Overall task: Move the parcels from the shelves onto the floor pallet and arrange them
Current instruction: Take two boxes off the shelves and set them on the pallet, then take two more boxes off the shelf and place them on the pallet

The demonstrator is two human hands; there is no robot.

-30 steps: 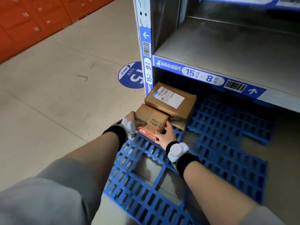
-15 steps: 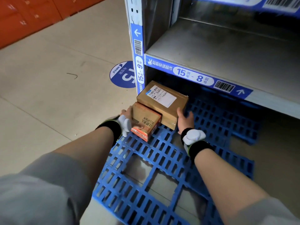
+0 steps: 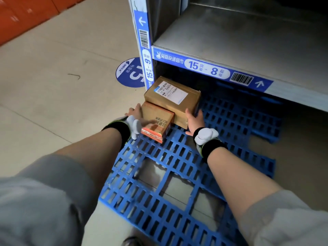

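Observation:
Two cardboard parcels sit on the far left corner of the blue plastic floor pallet [image 3: 179, 176], under the lowest shelf. The large parcel [image 3: 170, 96] has a white shipping label on top. The small parcel [image 3: 157, 119], brown with an orange near edge, lies against its near face. My left hand [image 3: 135, 113] grips the small parcel's left side, thumb laid across its top. My right hand [image 3: 194, 118] wraps the large parcel's near right corner, with its fingers partly hidden behind the box.
The grey metal shelf [image 3: 239, 43] with a blue label strip overhangs the far part of the pallet. Its upright post [image 3: 144, 48] stands just left of the parcels. A round blue floor sticker [image 3: 127, 73] marks the beige floor. Orange lockers [image 3: 21, 13] stand far left.
My right hand left the small parcel and moved right onto the large parcel's near right corner. My left hand stays on the small parcel, now set against the large one.

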